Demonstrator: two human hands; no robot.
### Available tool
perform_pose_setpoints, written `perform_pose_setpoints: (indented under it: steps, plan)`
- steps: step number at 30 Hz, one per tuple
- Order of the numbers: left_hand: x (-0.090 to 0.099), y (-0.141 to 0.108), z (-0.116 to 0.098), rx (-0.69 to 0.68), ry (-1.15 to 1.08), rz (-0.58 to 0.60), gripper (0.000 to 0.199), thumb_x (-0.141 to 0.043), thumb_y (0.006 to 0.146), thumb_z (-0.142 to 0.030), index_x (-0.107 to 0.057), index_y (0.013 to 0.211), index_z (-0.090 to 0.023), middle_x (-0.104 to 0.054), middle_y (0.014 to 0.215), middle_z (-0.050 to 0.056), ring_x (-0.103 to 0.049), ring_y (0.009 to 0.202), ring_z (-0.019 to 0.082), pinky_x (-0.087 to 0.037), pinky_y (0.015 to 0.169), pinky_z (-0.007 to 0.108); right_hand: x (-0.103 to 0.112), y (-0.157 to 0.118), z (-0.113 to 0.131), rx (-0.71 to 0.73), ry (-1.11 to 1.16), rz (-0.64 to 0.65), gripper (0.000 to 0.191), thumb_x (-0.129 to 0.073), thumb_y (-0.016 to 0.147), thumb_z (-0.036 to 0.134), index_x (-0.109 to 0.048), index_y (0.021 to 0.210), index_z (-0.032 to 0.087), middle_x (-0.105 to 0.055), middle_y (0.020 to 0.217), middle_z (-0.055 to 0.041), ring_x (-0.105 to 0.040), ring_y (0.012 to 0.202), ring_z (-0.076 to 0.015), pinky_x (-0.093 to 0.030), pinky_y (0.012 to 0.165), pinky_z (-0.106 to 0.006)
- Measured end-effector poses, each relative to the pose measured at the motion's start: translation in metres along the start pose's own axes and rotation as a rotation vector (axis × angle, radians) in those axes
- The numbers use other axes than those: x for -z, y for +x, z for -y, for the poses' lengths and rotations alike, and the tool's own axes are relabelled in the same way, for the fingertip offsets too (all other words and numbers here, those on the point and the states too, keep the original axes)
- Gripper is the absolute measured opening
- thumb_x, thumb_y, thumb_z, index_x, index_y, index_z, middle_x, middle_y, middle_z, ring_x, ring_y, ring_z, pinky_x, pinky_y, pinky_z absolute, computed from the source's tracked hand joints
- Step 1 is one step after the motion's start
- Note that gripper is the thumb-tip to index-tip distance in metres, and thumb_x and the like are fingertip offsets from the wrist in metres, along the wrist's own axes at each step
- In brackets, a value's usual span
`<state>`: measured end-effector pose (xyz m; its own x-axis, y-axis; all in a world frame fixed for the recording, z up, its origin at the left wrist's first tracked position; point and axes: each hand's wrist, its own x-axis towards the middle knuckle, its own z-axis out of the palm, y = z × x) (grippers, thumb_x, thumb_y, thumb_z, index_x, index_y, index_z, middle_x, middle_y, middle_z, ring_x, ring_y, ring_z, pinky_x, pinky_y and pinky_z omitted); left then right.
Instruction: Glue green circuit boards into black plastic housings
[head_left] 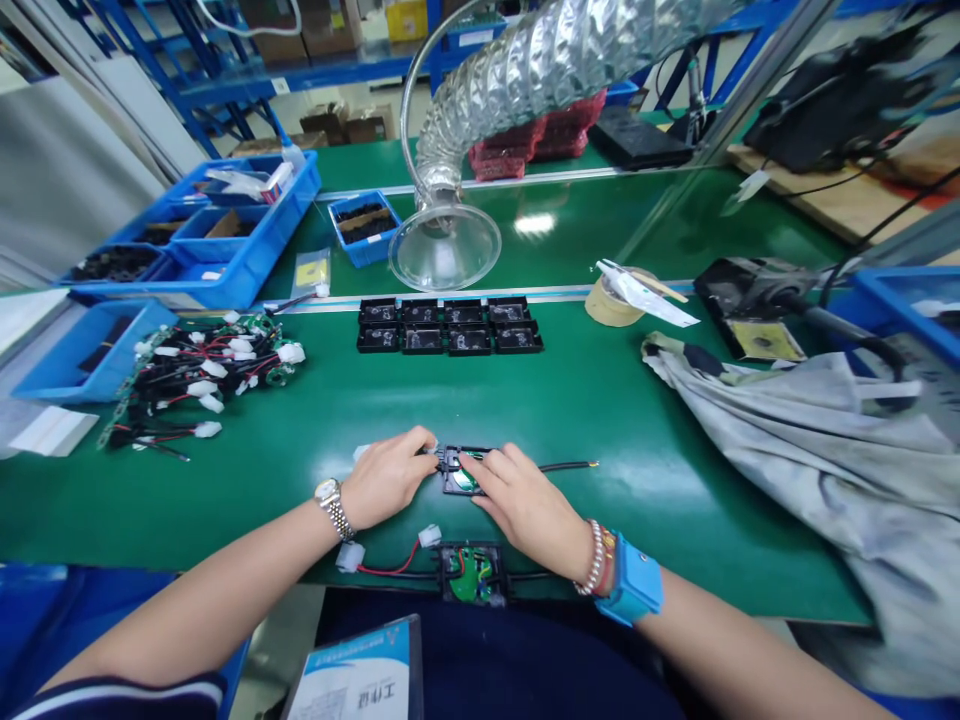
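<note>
Eight black housings, green bench mat, blue steel shelving beyond

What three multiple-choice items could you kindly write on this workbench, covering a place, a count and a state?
1. Where is the wristwatch? A) Left wrist B) Right wrist C) In a bin
2. How many black housings lie in rows on the green mat? A) Six B) Eight C) Ten
3. What state is the housing under the left hand and right hand in? A) Lidded shut B) Open, green board showing C) Empty

1 A: worn above the left hand.
2 B: two rows of four.
3 B: the board shows through.
</note>
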<state>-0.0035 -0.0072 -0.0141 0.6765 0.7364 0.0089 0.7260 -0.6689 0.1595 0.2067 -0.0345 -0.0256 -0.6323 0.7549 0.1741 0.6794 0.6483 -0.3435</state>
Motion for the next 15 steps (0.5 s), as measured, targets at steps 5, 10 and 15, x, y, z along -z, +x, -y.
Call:
perform_pose_setpoints:
  steps: [5,10,15]
  plan:
    - [0.003,0.005,-0.001,-0.114,0.103,0.042,0.027,-0.029,0.085,-0.011,-0.055,0.079,-0.016,-0.051,0.080,0.005,-0.050,0.064,0.014,-0.040,0.052,0.023,0.000,0.000,0.001,0.011,-0.013,0.000,0.035,-0.052,0.081,0.017,-0.048,0.115,0.010,-0.052,0.088,-0.0091,-0.042,0.077,-0.0204,-0.044,0.070,-0.035]
    - [0.009,0.009,-0.009,-0.112,0.197,0.176,0.025,-0.029,0.086,-0.012,-0.053,0.080,-0.015,-0.052,0.078,0.005,-0.051,0.063,0.015,-0.042,0.052,0.024,0.002,0.001,0.001,0.021,-0.032,0.032,0.036,-0.052,0.081,0.017,-0.047,0.116,0.008,-0.052,0.086,-0.0090,-0.041,0.076,-0.0202,-0.044,0.069,-0.034]
    - [0.009,0.009,-0.017,-0.094,0.229,0.240,0.027,-0.026,0.090,-0.016,-0.052,0.085,-0.014,-0.054,0.081,0.006,-0.053,0.066,0.016,-0.045,0.057,0.027,0.009,0.008,0.006,0.003,-0.098,0.094,0.035,-0.051,0.081,0.017,-0.050,0.115,0.009,-0.051,0.084,-0.0085,-0.040,0.073,-0.0200,-0.042,0.064,-0.033]
